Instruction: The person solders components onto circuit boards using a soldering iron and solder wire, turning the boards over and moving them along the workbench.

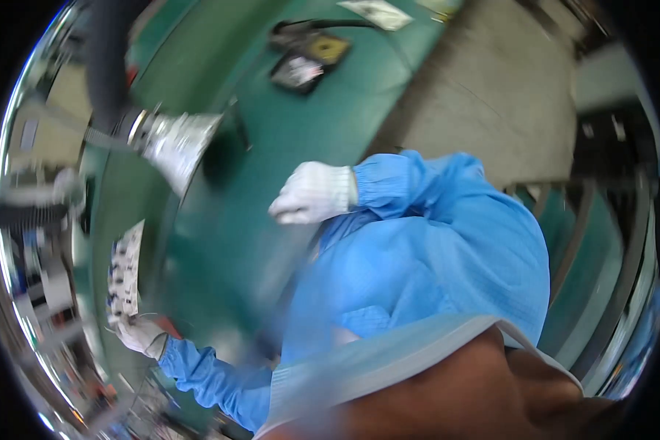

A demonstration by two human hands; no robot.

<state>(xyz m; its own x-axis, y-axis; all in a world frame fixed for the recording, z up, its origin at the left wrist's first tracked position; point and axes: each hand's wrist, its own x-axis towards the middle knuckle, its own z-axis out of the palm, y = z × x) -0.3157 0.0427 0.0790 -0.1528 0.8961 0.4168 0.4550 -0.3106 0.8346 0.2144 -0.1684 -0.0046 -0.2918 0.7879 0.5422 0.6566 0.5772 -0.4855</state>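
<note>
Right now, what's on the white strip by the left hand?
Small dark pieces show on the white strip; whatever the left hand covers cannot be seen.

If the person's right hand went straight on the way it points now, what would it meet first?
Passing over the green bench, the right hand would probably meet the pale strip with dark parts by the left hand; depth is unclear.

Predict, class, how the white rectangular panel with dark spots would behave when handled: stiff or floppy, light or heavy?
The white rectangular panel with dark spots is probably fairly stiff: its long edges look straight, with the white-gloved left hand at one end. It may be light, since it looks thin. It seems unlikely to roll, being flat.
</note>
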